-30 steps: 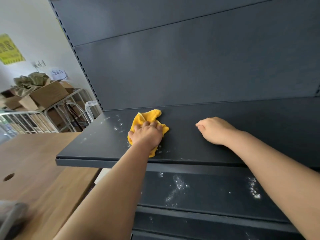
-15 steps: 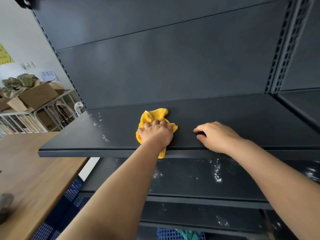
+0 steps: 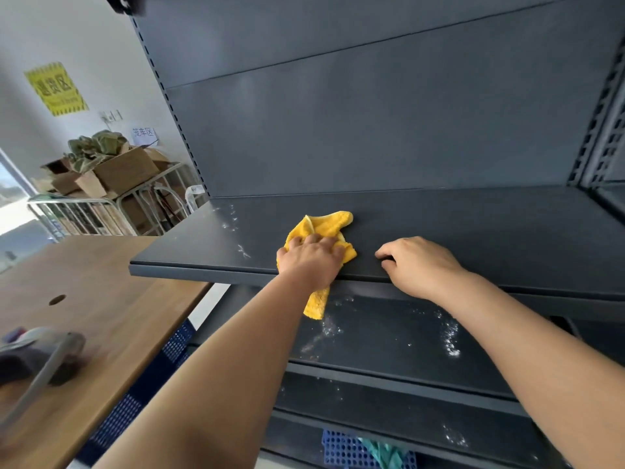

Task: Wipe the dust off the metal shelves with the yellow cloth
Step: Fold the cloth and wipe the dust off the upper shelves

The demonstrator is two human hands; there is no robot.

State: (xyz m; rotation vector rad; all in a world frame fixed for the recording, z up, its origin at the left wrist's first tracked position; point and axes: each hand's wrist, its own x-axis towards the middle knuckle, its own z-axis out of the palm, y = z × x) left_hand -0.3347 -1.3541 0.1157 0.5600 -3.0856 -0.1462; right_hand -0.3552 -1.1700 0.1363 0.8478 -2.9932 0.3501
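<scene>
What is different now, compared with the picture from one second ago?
The left hand dragged the yellow cloth to the front edge of the shelf; its tail now hangs over. The right hand slid nearer that edge too. Unchanged: the grip on the cloth, the dust at the shelf's left end.

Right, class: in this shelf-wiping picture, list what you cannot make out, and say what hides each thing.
All in the head view:
1. Middle of the yellow cloth: covered by the left hand gripping it.
2. The blurred object on the wooden table, bottom left: too blurred to identify.
3. The blue crate, bottom centre: cut off by the picture's lower edge.
4. Fingertips of the right hand: curled under the palm.
</scene>
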